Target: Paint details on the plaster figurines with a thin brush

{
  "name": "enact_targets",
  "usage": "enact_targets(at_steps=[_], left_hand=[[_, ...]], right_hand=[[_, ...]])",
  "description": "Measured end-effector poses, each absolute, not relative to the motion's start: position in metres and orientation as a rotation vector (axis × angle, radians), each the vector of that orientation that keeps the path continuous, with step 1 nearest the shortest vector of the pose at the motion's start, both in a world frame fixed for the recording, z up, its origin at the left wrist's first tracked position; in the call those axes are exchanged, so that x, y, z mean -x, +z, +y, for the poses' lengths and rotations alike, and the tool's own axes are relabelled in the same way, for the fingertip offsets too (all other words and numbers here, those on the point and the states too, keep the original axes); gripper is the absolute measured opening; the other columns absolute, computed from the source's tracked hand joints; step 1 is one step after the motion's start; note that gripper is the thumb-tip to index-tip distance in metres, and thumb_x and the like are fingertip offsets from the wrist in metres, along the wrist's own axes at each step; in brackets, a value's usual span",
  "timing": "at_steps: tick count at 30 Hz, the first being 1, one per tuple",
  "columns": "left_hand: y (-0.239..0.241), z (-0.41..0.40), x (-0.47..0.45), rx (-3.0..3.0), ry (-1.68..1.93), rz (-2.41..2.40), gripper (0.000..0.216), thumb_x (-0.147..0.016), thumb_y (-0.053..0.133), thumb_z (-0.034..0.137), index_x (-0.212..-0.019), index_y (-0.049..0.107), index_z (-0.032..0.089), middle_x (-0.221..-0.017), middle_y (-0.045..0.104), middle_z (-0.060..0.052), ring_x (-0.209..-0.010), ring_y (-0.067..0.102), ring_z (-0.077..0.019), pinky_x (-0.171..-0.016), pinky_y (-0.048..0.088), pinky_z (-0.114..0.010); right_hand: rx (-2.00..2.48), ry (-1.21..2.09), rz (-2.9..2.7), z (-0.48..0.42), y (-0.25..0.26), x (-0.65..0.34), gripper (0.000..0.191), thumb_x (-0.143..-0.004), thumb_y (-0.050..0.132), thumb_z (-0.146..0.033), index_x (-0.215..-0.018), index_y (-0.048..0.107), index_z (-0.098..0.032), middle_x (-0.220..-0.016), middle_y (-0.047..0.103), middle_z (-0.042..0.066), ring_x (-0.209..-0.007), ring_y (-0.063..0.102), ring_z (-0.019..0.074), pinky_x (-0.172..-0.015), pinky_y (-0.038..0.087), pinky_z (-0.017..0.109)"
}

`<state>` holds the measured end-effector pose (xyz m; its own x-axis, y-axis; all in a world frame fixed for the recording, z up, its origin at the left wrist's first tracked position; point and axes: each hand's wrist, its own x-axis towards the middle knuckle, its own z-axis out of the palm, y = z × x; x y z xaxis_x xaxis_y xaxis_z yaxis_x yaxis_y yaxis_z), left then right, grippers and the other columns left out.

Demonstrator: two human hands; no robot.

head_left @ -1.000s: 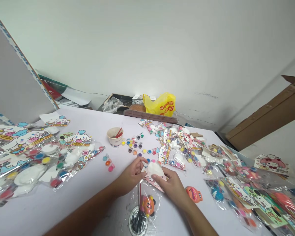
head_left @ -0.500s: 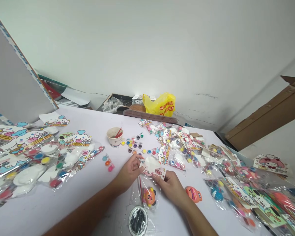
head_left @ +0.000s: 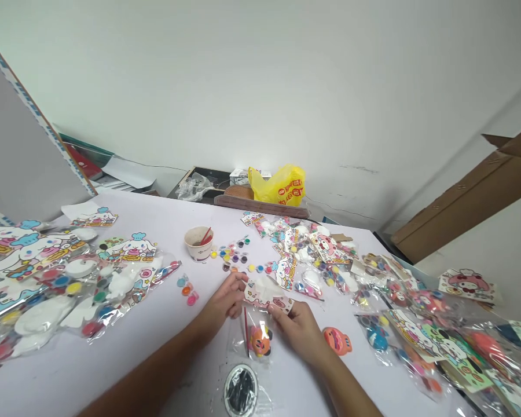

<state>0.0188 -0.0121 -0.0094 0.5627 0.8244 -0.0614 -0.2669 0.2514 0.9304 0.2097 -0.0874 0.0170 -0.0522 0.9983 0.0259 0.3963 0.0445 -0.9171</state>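
Both hands hold one small clear packet (head_left: 267, 292) with a printed cartoon card and a white plaster shape inside, lifted just above the white table (head_left: 156, 217). My left hand (head_left: 223, 301) pinches its left edge, and my right hand (head_left: 297, 330) grips its lower right corner. Under the packet lies a clear bag with a painted orange figure (head_left: 260, 340) and a thin red brush (head_left: 245, 330). A second orange painted figure (head_left: 337, 340) lies right of my right hand.
Small paint pots (head_left: 237, 258) and a paper cup (head_left: 198, 243) holding a red brush stand beyond the hands. Heaps of bagged craft kits cover the left side (head_left: 47, 284) and right side (head_left: 417, 313). A round dark lid (head_left: 241, 391) lies near me. A yellow bag (head_left: 280, 185) sits past the table.
The packet went from resting flat on the table to being lifted and tilted between both hands. The view has shifted slightly.
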Motion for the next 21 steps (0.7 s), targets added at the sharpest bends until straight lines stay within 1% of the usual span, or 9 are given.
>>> enact_targets(at_steps=[4,7,10,12,13,15,17,21], left_hand=[[-0.003,-0.013,-0.02,-1.067,0.814,0.646,0.028,-0.074,0.053,0.031,-0.1,0.045,0.021,-0.076,0.047,0.006,-0.043,0.027,-0.0034,-0.048,0.026,-0.022],[0.001,-0.014,-0.021,-1.077,0.8,0.663,0.027,-0.073,0.053,0.029,-0.097,0.044,0.021,-0.076,0.049,0.006,-0.042,0.025,-0.0029,-0.048,0.025,-0.022],[0.003,-0.013,-0.021,-1.084,0.785,0.669,0.027,-0.072,0.054,0.03,-0.096,0.044,0.02,-0.074,0.048,0.007,-0.042,0.025,-0.0029,-0.048,0.025,-0.023],[0.003,-0.013,-0.021,-1.086,0.776,0.669,0.028,-0.072,0.056,0.03,-0.095,0.045,0.02,-0.073,0.047,0.007,-0.042,0.026,-0.0033,-0.048,0.025,-0.023],[0.002,-0.013,-0.021,-1.088,0.771,0.668,0.028,-0.071,0.057,0.03,-0.094,0.045,0.02,-0.072,0.046,0.007,-0.042,0.026,-0.0034,-0.048,0.025,-0.023],[0.002,-0.012,-0.02,-1.091,0.765,0.664,0.028,-0.071,0.058,0.03,-0.094,0.045,0.021,-0.072,0.045,0.007,-0.043,0.026,-0.0036,-0.049,0.025,-0.023],[0.001,-0.013,-0.02,-1.098,0.761,0.66,0.027,-0.071,0.058,0.03,-0.094,0.045,0.021,-0.071,0.045,0.008,-0.043,0.026,-0.0038,-0.049,0.025,-0.023],[0.001,-0.013,-0.02,-1.115,0.754,0.657,0.024,-0.073,0.057,0.028,-0.093,0.045,0.021,-0.07,0.044,0.008,-0.044,0.027,-0.0038,-0.05,0.025,-0.023]], right_hand=[[1.419,0.913,-1.533,-0.09,0.035,-0.214,0.045,-0.093,0.046,-0.049,-0.061,0.049,-0.018,-0.057,0.045,-0.002,-0.057,0.042,0.0137,-0.055,0.033,0.025],[1.459,0.704,-1.492,-0.094,0.057,-0.232,0.045,-0.093,0.048,-0.048,-0.061,0.055,-0.018,-0.059,0.052,0.0,-0.059,0.048,0.0152,-0.057,0.037,0.025],[1.606,0.481,-1.336,-0.099,0.079,-0.27,0.046,-0.087,0.054,-0.052,-0.058,0.059,-0.017,-0.059,0.058,0.003,-0.059,0.053,0.0169,-0.057,0.041,0.027],[1.751,0.355,-1.15,-0.103,0.088,-0.305,0.045,-0.082,0.058,-0.056,-0.065,0.066,-0.015,-0.061,0.063,0.005,-0.059,0.056,0.0195,-0.055,0.043,0.028],[1.844,0.285,-1.052,-0.106,0.09,-0.324,0.046,-0.079,0.06,-0.058,-0.061,0.066,-0.016,-0.059,0.063,0.005,-0.059,0.057,0.02,-0.054,0.043,0.028],[1.924,0.211,-0.955,-0.112,0.091,-0.36,0.045,-0.077,0.061,-0.057,-0.06,0.065,-0.015,-0.055,0.062,0.005,-0.057,0.057,0.0203,-0.052,0.042,0.028],[1.984,0.177,-0.892,-0.119,0.089,-0.392,0.043,-0.074,0.063,-0.056,-0.062,0.067,-0.015,-0.051,0.06,0.004,-0.056,0.057,0.0206,-0.051,0.042,0.028],[2.09,0.144,-0.788,-0.133,0.079,-0.434,0.039,-0.064,0.071,-0.052,-0.055,0.064,-0.015,-0.046,0.059,0.005,-0.054,0.057,0.0228,-0.05,0.042,0.031]])
